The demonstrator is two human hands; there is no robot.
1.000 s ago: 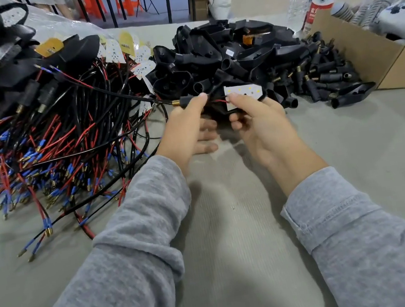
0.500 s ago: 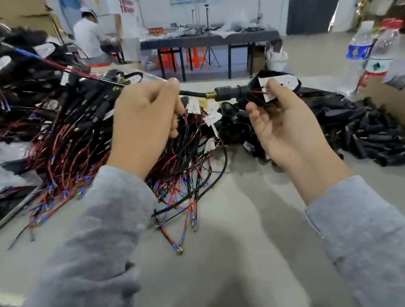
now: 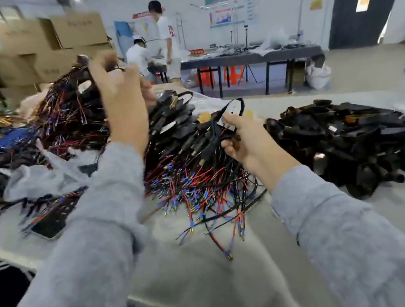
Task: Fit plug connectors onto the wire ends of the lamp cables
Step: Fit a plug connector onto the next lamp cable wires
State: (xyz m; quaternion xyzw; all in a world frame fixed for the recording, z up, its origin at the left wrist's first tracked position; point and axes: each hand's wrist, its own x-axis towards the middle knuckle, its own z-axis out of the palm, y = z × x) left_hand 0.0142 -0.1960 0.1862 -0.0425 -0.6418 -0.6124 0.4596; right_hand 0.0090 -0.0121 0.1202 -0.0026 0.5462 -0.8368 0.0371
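left hand (image 3: 122,97) raised, right hand (image 3: 244,139) gripping lamp cable (image 3: 234,108)

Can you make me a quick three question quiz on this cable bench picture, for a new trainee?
1. True or false: the right hand holds a black lamp piece with a white label.
2. Which side of the table holds the pile of loose black plug connectors? A) the person's right B) the person's left C) the near edge
3. Fill in: the left hand is raised over the heap of red and blue ___.

Key:
1. True.
2. A.
3. Wires. What the left hand grips is too blurred to tell.
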